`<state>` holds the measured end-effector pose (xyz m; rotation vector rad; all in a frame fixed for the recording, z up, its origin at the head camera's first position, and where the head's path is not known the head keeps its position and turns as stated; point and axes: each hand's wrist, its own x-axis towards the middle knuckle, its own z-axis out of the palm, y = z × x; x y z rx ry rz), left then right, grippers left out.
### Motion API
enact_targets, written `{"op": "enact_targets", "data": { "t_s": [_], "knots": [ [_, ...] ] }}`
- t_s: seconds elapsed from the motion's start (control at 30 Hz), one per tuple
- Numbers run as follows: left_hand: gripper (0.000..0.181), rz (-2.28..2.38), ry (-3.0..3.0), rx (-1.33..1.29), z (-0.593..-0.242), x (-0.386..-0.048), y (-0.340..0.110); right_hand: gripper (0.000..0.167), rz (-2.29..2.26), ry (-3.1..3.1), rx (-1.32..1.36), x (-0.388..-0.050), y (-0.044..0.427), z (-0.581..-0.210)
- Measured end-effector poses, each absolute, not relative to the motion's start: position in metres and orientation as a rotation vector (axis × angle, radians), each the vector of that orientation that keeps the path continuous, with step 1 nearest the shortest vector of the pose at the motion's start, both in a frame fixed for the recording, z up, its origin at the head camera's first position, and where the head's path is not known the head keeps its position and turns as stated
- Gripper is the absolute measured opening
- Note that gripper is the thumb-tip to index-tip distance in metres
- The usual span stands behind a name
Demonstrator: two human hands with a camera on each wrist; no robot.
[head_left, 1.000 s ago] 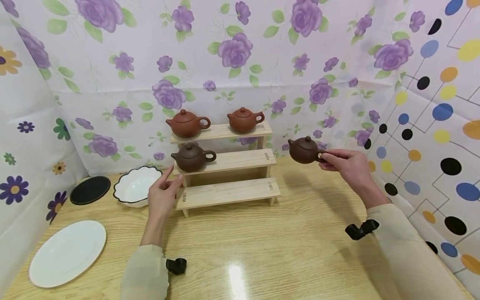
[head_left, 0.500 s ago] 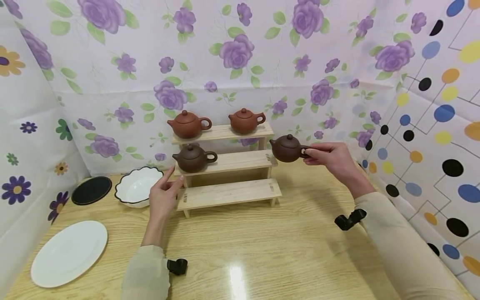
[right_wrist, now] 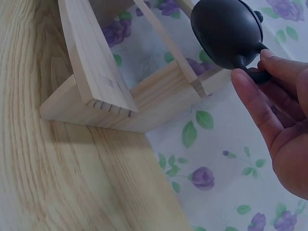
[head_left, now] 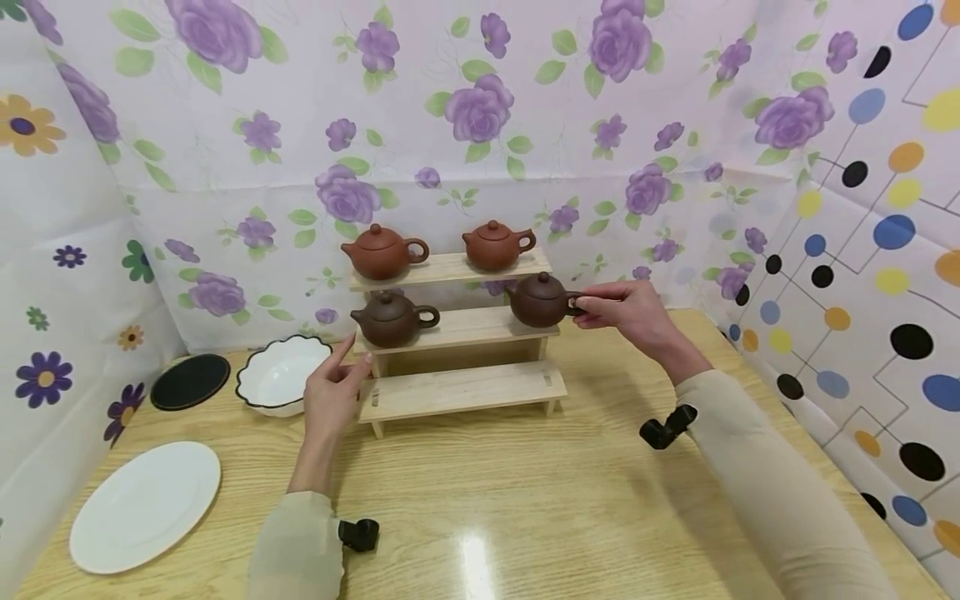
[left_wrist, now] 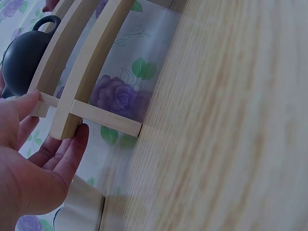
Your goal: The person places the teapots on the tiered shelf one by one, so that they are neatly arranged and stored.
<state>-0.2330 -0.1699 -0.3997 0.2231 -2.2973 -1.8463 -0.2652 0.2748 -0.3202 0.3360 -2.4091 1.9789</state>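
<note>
My right hand [head_left: 628,315] pinches the handle of a dark brown teapot [head_left: 538,302] between thumb and fingers. This teapot is upright at the right end of the middle tier of a wooden three-step stand [head_left: 465,390]; whether its base touches the board I cannot tell. My left hand [head_left: 333,402] holds the stand's left end, thumb and curled fingers against the wood, as the left wrist view shows. Another dark brown teapot [head_left: 390,322] sits at the left of the middle tier. Two reddish-brown teapots, one left [head_left: 378,253] and one right [head_left: 493,247], stand on the top tier.
Left of the stand are a white scalloped bowl [head_left: 277,379] with a dark rim, a black round mat [head_left: 191,382] and a white plate [head_left: 146,507]. Flowered cloth [head_left: 420,100] hangs close behind the stand, and dotted cloth [head_left: 862,275] borders the table's right side.
My right hand has carried the dark brown teapot leftward, from beside the stand to the right end of its middle tier. My left hand has stayed at the stand's left end.
</note>
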Motion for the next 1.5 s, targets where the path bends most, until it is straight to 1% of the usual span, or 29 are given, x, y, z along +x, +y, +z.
{"op": "enact_targets", "data": {
  "t_s": [0.27,0.43,0.77,1.5],
  "knots": [
    [0.054,-1.845,-2.287,0.207,-0.4,-0.233,-0.17,0.041,2.028,-2.446,0.365,-0.281,0.259,-0.32],
    [0.055,-1.857,-2.282,0.202,-0.4,-0.233,-0.169,0.037,2.022,-2.479,0.387,-0.287,0.249,-0.318],
    [0.054,-1.872,-2.261,0.189,-0.4,-0.233,-0.17,0.033,1.961,-2.546,0.402,-0.291,0.241,-0.319],
    [0.055,-1.856,-2.277,0.198,-0.401,-0.235,-0.171,0.032,1.979,-2.587,0.408,-0.3,0.235,-0.319]
  ]
}}
